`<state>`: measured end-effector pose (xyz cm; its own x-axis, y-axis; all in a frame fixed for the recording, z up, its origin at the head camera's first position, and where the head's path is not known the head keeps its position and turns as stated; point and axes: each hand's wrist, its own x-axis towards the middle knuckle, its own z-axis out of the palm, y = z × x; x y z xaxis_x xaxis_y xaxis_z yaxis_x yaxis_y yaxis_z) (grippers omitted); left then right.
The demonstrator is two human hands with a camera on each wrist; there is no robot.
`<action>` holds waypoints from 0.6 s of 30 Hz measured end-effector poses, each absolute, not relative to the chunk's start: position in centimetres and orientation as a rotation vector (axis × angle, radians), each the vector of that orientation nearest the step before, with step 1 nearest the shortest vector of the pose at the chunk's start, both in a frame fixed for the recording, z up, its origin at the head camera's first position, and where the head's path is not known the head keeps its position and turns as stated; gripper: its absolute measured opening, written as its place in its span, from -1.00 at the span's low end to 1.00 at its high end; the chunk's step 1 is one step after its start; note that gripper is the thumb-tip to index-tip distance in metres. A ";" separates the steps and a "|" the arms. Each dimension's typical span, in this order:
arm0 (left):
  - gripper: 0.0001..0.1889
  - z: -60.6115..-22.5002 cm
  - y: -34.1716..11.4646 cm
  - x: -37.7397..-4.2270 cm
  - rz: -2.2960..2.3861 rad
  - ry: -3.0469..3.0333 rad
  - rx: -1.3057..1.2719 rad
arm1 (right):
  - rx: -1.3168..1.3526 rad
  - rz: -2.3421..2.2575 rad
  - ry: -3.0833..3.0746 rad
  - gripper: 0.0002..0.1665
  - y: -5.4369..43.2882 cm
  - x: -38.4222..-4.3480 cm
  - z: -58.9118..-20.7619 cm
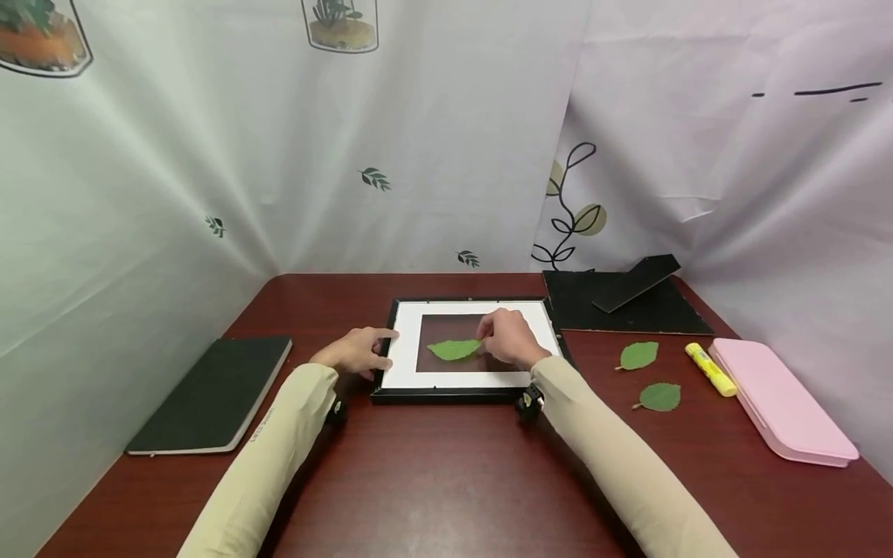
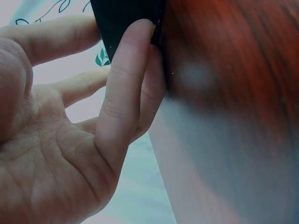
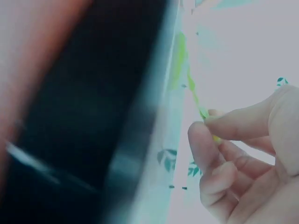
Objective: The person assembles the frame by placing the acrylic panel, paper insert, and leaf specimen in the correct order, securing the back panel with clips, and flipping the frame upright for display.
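Note:
A black picture frame (image 1: 436, 397) with a white mat (image 1: 401, 358) and a see-through window lies on the dark red table. My left hand (image 1: 356, 351) holds the frame at its left side, with fingers against the black edge (image 2: 133, 18) in the left wrist view. Over the window, my right hand (image 1: 512, 339) pinches a green leaf (image 1: 453, 350) by its stem end, between thumb and fingertips. The right wrist view shows this leaf (image 3: 192, 84) nearly edge-on, its blade pointing away from the fingers.
Right of the frame lie two more green leaves, one upper (image 1: 639, 356) and one lower (image 1: 660, 397). Beyond them are a yellow highlighter (image 1: 711, 370) and a pink case (image 1: 784, 403). A black backing board (image 1: 579, 298) rests at the back right, a dark notebook (image 1: 212, 395) at left.

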<state>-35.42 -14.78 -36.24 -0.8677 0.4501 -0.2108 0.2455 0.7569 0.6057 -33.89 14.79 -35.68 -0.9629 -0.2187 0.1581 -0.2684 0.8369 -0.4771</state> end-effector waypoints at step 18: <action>-0.34 -36.2 -14.9 -35.6 0.824 2.605 0.562 | 0.484 0.885 -3.034 -0.58 14.0 -38.7 -34.6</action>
